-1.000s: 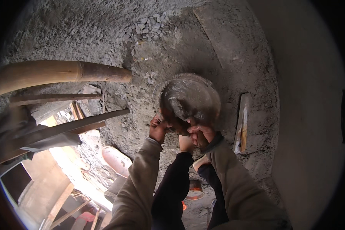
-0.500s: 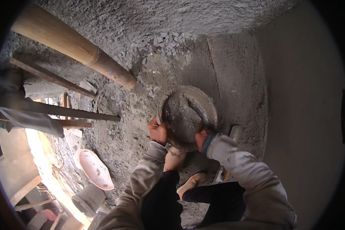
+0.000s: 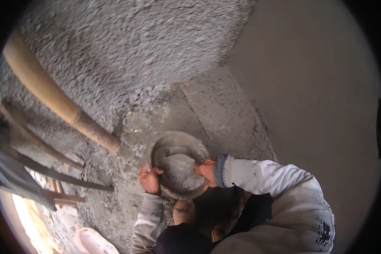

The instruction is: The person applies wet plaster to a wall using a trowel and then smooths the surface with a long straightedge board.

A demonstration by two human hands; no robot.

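Observation:
A round, mortar-caked basin (image 3: pixel 201 146) stands on the rough floor in front of me, with wet grey mortar (image 3: pixel 178 180) inside. My left hand (image 3: pixel 150 180) is closed on its left rim, the thumb lying over the edge. Over the right side of the basin, my right hand (image 3: pixel 206 172) is closed around what looks like a trowel handle. A pale, flat shape like a trowel blade (image 3: pixel 180 161) lies in the mortar beside that hand; the handle itself is hidden by my fingers.
A thick bamboo pole (image 3: pixel 67 106) leans in from the upper left, above several wooden bars (image 3: pixel 72 180). Loose stones (image 3: pixel 146 96) lie at the foot of the rough wall (image 3: pixel 144 42). A smooth grey wall (image 3: pixel 317 93) rises at right. A pinkish shallow tub (image 3: pixel 95 242) is at lower left.
The view has shifted, so the basin appears lower and further left. My right hand has moved within the basin, and a pale blade-like shape now shows there. My left hand stays at the rim.

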